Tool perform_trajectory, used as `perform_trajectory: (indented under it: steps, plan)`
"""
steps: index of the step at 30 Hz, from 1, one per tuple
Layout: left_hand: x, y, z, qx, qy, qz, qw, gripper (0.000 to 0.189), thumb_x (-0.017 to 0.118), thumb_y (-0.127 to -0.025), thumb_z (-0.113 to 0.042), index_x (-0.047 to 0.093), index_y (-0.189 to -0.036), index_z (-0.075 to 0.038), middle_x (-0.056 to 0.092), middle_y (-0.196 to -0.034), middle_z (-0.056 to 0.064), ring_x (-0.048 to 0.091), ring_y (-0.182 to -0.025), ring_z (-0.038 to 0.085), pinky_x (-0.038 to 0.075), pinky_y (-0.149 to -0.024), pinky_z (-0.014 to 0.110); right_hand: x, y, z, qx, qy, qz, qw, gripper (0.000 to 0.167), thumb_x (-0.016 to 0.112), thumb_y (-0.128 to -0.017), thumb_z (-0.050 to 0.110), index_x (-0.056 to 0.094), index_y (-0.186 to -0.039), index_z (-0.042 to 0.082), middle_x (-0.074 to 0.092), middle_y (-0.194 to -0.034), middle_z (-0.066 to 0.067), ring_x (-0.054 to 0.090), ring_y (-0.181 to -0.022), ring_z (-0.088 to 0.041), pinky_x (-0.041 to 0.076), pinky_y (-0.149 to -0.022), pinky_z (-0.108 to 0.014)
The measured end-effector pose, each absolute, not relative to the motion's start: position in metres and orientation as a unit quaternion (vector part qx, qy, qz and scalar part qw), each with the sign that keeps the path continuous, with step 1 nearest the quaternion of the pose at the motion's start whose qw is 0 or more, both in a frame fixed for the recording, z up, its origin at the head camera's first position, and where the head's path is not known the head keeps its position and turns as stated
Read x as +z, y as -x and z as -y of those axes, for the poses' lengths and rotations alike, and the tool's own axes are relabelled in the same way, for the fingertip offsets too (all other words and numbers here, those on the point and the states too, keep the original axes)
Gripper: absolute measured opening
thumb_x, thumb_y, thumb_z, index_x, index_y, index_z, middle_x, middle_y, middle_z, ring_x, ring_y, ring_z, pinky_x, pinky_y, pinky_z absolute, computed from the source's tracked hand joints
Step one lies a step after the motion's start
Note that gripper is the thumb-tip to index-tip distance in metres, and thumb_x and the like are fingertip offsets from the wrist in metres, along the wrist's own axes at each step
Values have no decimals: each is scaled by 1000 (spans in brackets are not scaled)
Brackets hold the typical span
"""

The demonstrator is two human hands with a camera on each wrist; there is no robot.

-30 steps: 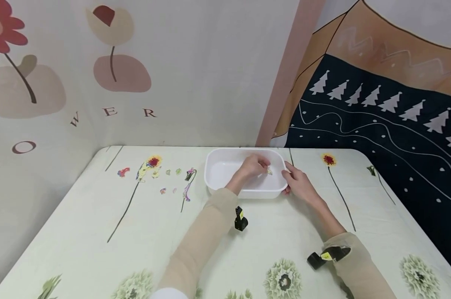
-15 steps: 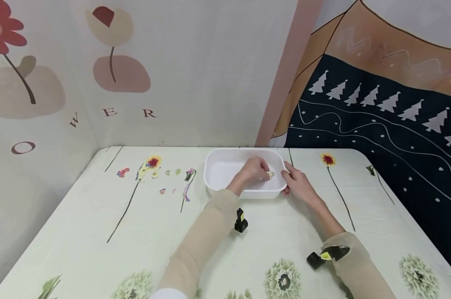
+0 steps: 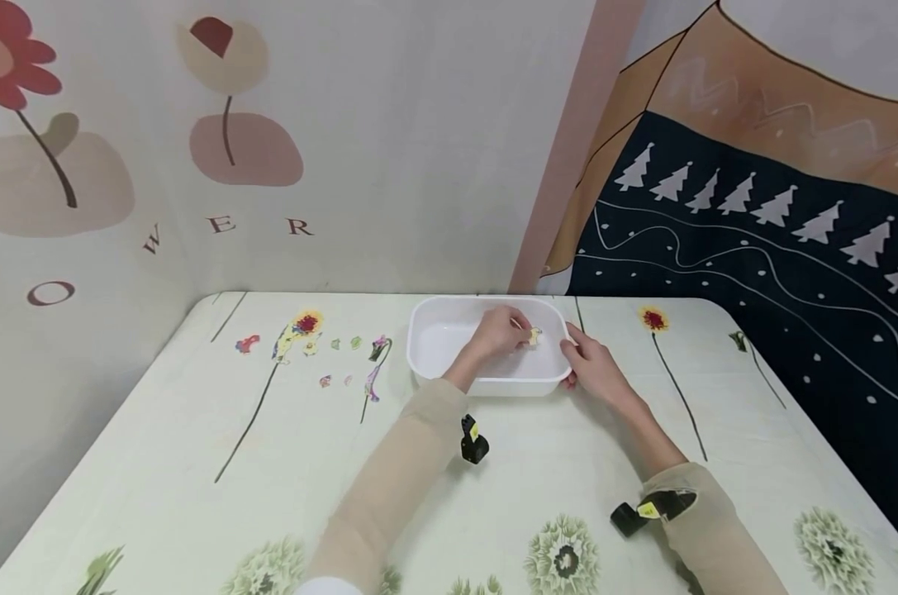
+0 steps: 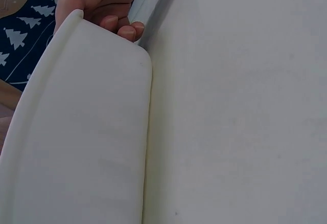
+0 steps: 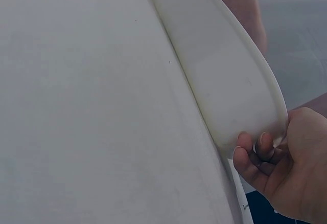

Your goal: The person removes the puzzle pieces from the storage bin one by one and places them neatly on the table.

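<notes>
A white rectangular plastic tub (image 3: 437, 335) stands at the far side of the table. My left hand (image 3: 502, 329) reaches inside it, its fingertips pinching a small pale-yellow piece (image 3: 534, 335) whose kind is too small to make out. At the tub's right end, my right hand (image 3: 596, 364) grips the rim, thumb on top and fingers underneath. The right wrist view shows that right hand (image 5: 301, 168) with fingers curled against the outer wall (image 5: 225, 75); part of the left hand (image 5: 240, 9) shows beyond the rim. In the left wrist view the tub's side (image 4: 97, 111) hides the left fingers.
Left of the tub lie several small colourful pieces, among them a red-and-blue one (image 3: 247, 343), a yellow one (image 3: 310, 349), a green one (image 3: 355, 341) and a pinkish one (image 3: 325, 381). The tablecloth (image 3: 538, 463) has printed flowers. A curtain (image 3: 419, 149) hangs behind the table.
My left hand has shifted slightly left and up inside the tub, and the pale-yellow piece moved with it. My right hand keeps its place on the rim.
</notes>
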State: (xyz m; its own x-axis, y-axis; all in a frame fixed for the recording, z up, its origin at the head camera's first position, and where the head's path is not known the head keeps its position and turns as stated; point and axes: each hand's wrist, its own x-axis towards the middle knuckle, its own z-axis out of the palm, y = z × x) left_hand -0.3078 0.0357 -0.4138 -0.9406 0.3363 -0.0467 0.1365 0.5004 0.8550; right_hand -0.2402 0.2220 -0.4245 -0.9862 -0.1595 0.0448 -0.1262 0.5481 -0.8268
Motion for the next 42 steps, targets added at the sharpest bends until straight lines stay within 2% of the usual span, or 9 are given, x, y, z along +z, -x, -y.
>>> perform_trajectory:
  steps: [6,11,21,28,38,42]
  plan:
    - [-408,305,-24,503,-136,-848,93,12,66,-97,-8,71,-103,1,69,-89,9,63,-70,13,48,-62,20,-426,240,-222,-468,79,-880,18,53,41,-109,18,28,-157,-2,60,-67,-11,59,-57,-21,53,-56,-29]
    - [-401,301,-16,539,-125,-828,92,11,66,-96,-5,71,-101,3,70,-89,11,64,-69,12,53,-65,20,-426,239,-223,-470,76,-879,17,53,40,-109,19,27,-157,-2,60,-67,-11,59,-57,-21,53,-56,-29]
    - [-384,284,-2,592,-133,-790,85,13,63,-97,-4,71,-103,4,71,-89,11,65,-72,12,56,-71,23,-428,237,-222,-470,71,-880,17,52,39,-110,22,30,-157,3,60,-69,-9,59,-60,-22,53,-56,-28]
    - [-376,275,14,620,-138,-769,70,11,65,-96,-4,70,-102,4,71,-89,11,66,-73,13,58,-74,26,-428,237,-222,-466,81,-881,8,53,40,-109,21,29,-156,-2,60,-68,-10,59,-59,-20,53,-56,-29]
    - [-372,263,39,643,-140,-751,54,11,65,-97,-4,70,-103,4,71,-90,12,68,-75,15,58,-75,27,-430,239,-224,-463,76,-883,8,53,40,-109,23,31,-156,1,60,-68,-9,59,-60,-23,53,-56,-30]
    - [-370,259,53,649,-138,-747,49,12,64,-98,-5,70,-105,4,71,-92,13,68,-77,16,58,-79,32,-429,239,-223,-464,78,-882,10,53,40,-109,23,30,-157,1,60,-68,-9,59,-60,-23,52,-56,-30]
